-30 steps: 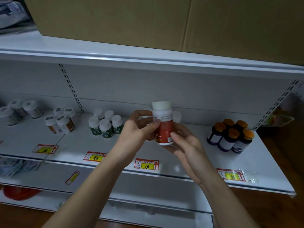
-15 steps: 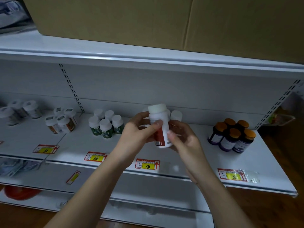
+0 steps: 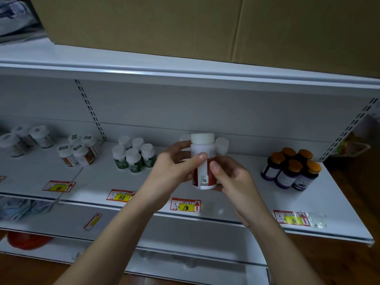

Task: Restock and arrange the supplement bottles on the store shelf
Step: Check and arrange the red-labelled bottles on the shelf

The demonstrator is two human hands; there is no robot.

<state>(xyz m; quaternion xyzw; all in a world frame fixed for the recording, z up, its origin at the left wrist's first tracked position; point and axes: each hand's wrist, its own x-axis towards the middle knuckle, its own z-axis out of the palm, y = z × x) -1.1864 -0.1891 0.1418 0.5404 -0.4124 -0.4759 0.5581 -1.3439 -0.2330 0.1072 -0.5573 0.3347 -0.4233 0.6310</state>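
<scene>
A white-capped bottle with a red and white label is held upright above the white shelf, over the price tag marked 198. My left hand grips its left side, thumb across the label. My right hand holds its right side and base. Two more white-capped bottles stand behind it on the shelf, mostly hidden.
Left of my hands stand several green-label bottles, then orange-label bottles and white bottles. Purple bottles with orange caps stand at the right. A cardboard box sits on the shelf above.
The bottle has been turned between my hands, so more white label now faces me, and it sits slightly lower and nearer the shelf.
</scene>
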